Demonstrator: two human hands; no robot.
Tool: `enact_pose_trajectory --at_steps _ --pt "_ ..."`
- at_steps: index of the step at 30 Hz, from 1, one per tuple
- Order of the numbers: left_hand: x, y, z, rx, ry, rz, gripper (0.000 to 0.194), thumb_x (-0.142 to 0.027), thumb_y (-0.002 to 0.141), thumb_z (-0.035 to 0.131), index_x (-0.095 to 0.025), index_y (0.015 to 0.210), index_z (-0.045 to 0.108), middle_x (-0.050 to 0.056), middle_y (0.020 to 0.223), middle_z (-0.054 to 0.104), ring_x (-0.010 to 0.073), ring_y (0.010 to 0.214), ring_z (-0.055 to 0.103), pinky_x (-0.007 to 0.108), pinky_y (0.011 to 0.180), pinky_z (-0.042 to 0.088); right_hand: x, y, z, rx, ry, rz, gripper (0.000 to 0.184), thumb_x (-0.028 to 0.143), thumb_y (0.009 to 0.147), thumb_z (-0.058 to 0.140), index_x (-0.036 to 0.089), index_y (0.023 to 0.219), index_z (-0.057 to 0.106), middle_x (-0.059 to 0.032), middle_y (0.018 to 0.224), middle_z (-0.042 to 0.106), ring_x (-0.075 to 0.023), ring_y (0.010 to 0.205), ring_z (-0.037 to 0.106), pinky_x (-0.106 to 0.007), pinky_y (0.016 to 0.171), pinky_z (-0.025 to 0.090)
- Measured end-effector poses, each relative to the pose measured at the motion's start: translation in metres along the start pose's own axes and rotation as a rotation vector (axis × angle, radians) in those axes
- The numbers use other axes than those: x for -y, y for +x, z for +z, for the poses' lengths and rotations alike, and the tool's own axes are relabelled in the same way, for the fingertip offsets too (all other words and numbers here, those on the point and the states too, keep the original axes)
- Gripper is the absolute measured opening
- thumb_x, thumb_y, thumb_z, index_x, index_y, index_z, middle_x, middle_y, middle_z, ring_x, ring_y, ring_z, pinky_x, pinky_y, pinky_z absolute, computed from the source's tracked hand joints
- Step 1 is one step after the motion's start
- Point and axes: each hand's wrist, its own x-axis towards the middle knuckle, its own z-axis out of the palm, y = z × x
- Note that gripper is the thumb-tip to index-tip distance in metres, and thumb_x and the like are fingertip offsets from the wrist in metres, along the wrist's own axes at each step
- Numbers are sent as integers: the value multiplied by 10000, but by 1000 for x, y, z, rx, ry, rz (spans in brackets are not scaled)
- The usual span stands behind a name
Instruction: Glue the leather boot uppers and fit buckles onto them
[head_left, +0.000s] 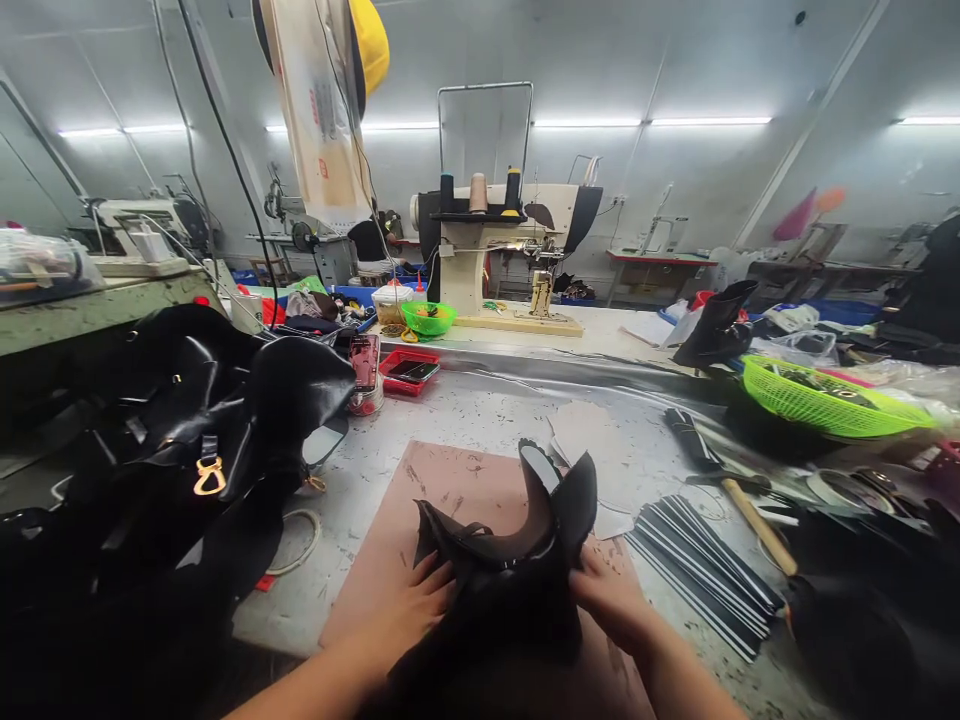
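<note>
Both hands, left hand [409, 610] and right hand [611, 598], grip the curved black leather shoe piece [517, 560] at bottom centre; looks half-assembled, probably unstitched.

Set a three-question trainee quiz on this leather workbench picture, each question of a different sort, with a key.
1. True or false: both hands rest on the black leather piece.
2. Multiple choice: what lies under that piece? A) a green basket B) a pinkish-brown work board C) a sewing machine
3. Fill in: the wooden-handled tool lies on the person's ____ side, beside the stack of dark strips.

Key
1. True: the left hand and the right hand grip it from either side.
2. B: the pinkish-brown work board on the table.
3. right
</note>
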Motion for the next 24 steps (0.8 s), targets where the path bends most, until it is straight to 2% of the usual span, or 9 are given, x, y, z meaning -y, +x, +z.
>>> enact_pose_trajectory --at_steps 3,7,9,12,13,15,19,22,24 --pt "-4 3 -3 -12 -4 -7 532 -262 879 438 -321 1372 247 36 1375 399 242 1320 241 458 1095 173 7 2 3 -85 -83 4 238 291 611 547 189 804 640 -53 786 678 -245 801 608 -362 737 492" --pt "-7 5 -8 22 -6 4 495 -292 886 414 -346 1358 277 28 1404 351 256 1323 230 486 1093 143 15 13 -4 -74 -135 -33 128 285 627 494 196 676 570 -1 549 583 -178 512 541 -300 502 461" --pt "-7 1 -9 28 -25 -10 518 -302 884 405 -342 1373 237 32 1420 323 259 1331 203 492 1092 133 12 16 -15 -209 -212 -37 87 274 628 484 208 630 541 -7 530 569 -179 488 520 -293 462 433" --pt "-11 -18 -7 16 -116 -54 609 -273 842 454 -312 1391 195 50 1419 324 267 1318 240 485 1083 181 -1 7 -32 -531 -323 -77 110 286 646 475 217 677 554 -56 627 614 -233 614 564 -334 550 464" --pt "-13 -26 -4 6 -163 -76 634 -267 821 476 -300 1392 203 60 1422 316 274 1308 263 485 1078 194 -6 0 -34 -571 -344 -114 137 303 663 470 217 711 565 -64 654 620 -240 641 572 -346 584 472" --pt "-17 -39 1 -8 -322 -117 663 -309 774 530 -275 1380 263 80 1424 307 302 1291 291 496 1071 194 -12 -16 -34 -451 -379 -228 176 332 698 464 217 742 589 -69 685 624 -235 652 581 -354 621 481" --pt "-23 -43 11 -120 -760 -214 664 -535 727 543 -244 1309 410 94 1325 464 310 1186 441 468 1030 298 -15 -33 -18 -9 -304 -303 226 329 736 475 192 814 637 -89 786 652 -237 751 606 -363 701 492" --pt "-23 -34 9 -248 -1053 -351 707 -637 711 502 -188 1255 461 116 1180 576 286 1019 561 432 905 438 -14 -25 -8 56 -212 -164 300 366 747 477 167 919 621 -80 793 644 -203 654 593 -323 572 494" --pt "-23 -28 4 -299 -1284 -457 719 -626 630 609 -155 1168 535 112 1051 636 278 918 595 412 831 473 -11 -18 -5 73 -305 -103 257 312 720 504 162 895 617 -63 750 633 -191 620 575 -300 531 472"
